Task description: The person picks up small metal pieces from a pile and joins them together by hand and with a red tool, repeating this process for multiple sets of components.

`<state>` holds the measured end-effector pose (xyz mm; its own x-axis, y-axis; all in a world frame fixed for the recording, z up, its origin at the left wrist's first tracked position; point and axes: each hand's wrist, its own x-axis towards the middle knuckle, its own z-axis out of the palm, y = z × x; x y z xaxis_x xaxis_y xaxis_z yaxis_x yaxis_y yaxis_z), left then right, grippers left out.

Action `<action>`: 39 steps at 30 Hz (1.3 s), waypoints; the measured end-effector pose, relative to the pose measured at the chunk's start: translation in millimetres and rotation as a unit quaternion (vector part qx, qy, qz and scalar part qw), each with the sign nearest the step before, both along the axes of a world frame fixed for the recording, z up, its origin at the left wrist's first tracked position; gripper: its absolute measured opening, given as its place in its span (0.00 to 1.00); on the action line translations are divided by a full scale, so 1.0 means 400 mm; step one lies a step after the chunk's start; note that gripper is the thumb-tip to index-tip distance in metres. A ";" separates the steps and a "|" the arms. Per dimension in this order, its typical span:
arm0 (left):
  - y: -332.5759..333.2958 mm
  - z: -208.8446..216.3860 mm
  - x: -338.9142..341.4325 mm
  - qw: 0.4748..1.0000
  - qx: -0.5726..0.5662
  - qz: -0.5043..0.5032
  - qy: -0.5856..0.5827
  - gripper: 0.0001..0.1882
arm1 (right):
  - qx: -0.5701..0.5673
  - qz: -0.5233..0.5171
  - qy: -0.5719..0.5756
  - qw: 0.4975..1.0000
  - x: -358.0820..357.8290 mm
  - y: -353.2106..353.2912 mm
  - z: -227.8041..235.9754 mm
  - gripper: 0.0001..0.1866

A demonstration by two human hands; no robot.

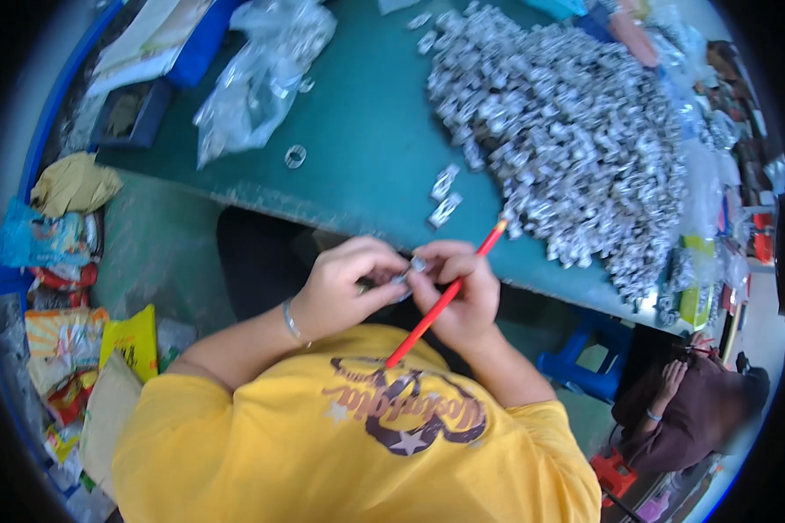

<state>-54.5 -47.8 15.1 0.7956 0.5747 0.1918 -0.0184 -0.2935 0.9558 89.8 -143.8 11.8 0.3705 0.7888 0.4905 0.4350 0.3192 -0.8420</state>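
Observation:
In front of my chest, both hands meet over a small silvery metal part [418,264]. My left hand [347,283], a bracelet on its wrist, pinches the part between thumb and fingers. My right hand [464,295] has its thumb and index finger on the part too. A long red stick [436,322] with an orange-yellow tip lies slantwise in the right hand's grip, its tip pointing to the table. Just beyond the hands, two loose metal pieces [445,196] rest on the green tabletop [358,148]. The fingers hide most of the held part.
A large heap of silvery metal parts [567,131] covers the table's right side. To the left lie a metal ring [296,156] and a clear plastic bag [257,83]. A blue stool [589,353] stands under the table at right. Another person [689,405] sits at far right.

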 end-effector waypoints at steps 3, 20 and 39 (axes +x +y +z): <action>0.009 0.025 0.026 0.998 0.036 0.027 -0.045 0.09 | -0.002 -0.021 -0.012 1.000 0.038 0.015 0.036 0.15; 0.048 -0.009 0.079 0.991 0.097 0.083 -0.050 0.04 | -0.007 -0.713 -0.268 0.648 0.937 -0.208 0.444 0.08; 0.068 0.033 0.120 0.974 -0.220 0.049 0.028 0.07 | -0.042 -0.022 0.067 0.997 0.139 0.031 0.071 0.08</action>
<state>-6.4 -20.6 28.1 0.7350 0.6652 -0.1319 0.0452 0.1460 0.9883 145.5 -131.5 40.3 0.4640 0.8063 0.3670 0.3291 0.2277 -0.9164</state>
